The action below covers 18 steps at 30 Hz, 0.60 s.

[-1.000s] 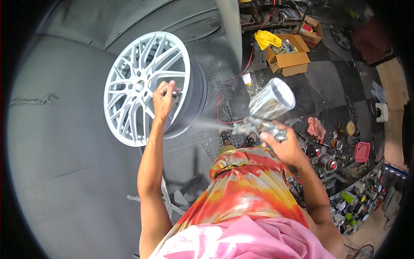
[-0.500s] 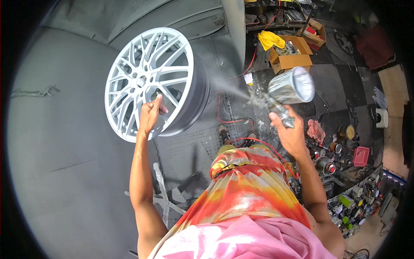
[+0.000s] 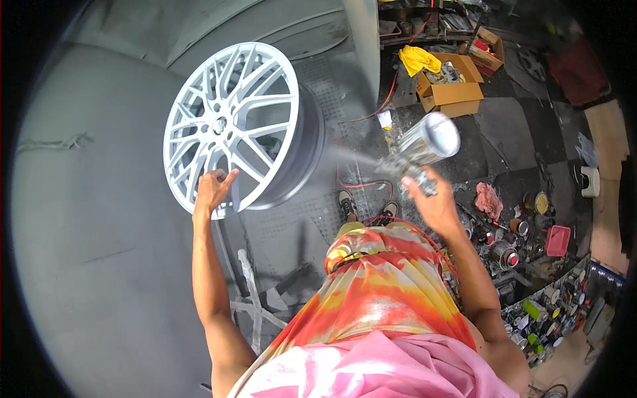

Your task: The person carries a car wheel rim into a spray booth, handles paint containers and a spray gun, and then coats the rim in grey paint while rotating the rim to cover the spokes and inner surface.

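Note:
A white multi-spoke alloy wheel [image 3: 255, 104] stands at the left, its spoked face tilted toward me and its grey barrel showing on the right side. At the lower part of the face, my left hand [image 3: 213, 190] has its fingers curled on a spoke, thumb pointing right. My right hand [image 3: 434, 204] is wrapped round the handle of a spray gun [image 3: 405, 166], which has a paint-streaked metal cup on top. A pale mist leaves the nozzle leftward, toward the wheel's barrel. The gun is apart from the wheel and slightly blurred.
A red hose [image 3: 365, 184] runs over the floor by my shoes. An open cardboard box [image 3: 458, 96] with a yellow cloth [image 3: 418, 61] stands at the far right. Paint tins [image 3: 504, 255], a pink cloth [image 3: 488, 201] and a pink basket [image 3: 557, 241] lie at the right.
My left hand has moved down and left along the wheel face, and the spokes have turned. The spray gun has shifted left and slightly down, still spraying.

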Tool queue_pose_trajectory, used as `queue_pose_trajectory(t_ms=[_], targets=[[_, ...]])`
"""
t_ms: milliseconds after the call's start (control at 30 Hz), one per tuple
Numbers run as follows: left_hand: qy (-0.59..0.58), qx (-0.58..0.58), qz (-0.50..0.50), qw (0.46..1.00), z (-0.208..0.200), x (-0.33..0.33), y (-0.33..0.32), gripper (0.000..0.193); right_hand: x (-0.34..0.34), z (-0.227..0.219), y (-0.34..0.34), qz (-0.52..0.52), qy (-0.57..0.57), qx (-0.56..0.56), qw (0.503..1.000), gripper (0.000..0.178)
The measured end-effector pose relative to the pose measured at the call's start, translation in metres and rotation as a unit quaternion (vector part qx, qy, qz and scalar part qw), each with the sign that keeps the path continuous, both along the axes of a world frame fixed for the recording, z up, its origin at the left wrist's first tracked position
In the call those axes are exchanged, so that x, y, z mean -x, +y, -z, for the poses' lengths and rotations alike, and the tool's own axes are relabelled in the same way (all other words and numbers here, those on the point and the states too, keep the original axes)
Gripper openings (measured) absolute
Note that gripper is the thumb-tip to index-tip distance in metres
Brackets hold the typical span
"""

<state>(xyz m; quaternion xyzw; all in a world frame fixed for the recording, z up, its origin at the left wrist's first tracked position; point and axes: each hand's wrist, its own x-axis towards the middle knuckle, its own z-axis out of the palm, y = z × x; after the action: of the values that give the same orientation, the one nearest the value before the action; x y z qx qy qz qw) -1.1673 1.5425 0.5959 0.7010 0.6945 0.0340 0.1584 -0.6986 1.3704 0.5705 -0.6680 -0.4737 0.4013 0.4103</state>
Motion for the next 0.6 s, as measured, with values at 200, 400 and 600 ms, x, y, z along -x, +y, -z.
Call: queue_pose_trajectory(t_ms=[200,400,600], targets=[[0.144,-0.063,-0.012,0.988,0.017,0.033,-0.026,0.036,-0.005,-0.018,0.003,0.065,-0.009,-0.119,0.991,0.026],[0.166,-0.108,-0.04,0.979,0.027,0.068,-0.041,0.032,0.037,-0.026,-0.04,0.003,0.087,0.004,0.996,0.028],[0.153,-0.114,-0.088,0.978,0.032,0.096,-0.046,0.032,0.055,-0.02,-0.062,-0.16,0.086,0.025,0.983,0.039]])
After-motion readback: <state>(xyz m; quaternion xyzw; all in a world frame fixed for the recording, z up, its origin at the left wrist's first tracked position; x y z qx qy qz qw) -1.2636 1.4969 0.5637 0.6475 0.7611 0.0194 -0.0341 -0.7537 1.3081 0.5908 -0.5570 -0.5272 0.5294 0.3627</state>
